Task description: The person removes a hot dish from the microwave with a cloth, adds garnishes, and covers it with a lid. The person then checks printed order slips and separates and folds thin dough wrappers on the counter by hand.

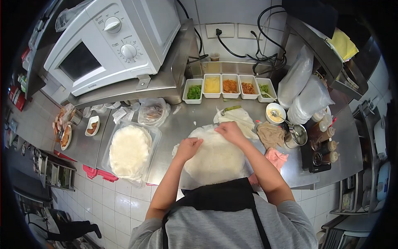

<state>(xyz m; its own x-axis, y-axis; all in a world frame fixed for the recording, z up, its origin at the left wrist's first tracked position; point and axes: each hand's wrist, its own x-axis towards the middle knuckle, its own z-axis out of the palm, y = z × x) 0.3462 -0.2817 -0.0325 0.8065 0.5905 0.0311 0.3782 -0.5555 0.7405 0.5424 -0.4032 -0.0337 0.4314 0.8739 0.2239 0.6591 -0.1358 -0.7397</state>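
A large, thin, pale round wrapper (215, 162) lies spread on the steel counter in front of me. My left hand (189, 148) is closed in a pinch at the wrapper's upper left part. My right hand (230, 132) pinches the sheet near its far edge, fingertips together. Left of these hands, a stack of similar round wrappers (130, 151) sits in a clear plastic tub (155, 143). Just beyond my right hand is a crumpled whitish cloth (242, 120) with a green item (231, 108) on it.
Several white containers of fillings, among them chopped greens (194, 92) and yellow shreds (212, 85), line the back. Right are a bowl with a spoon (275, 113), a brown cloth (271, 133), a metal pot (295, 136) and sauce bottles (327, 133). A microwave (112, 41) stands upper left.
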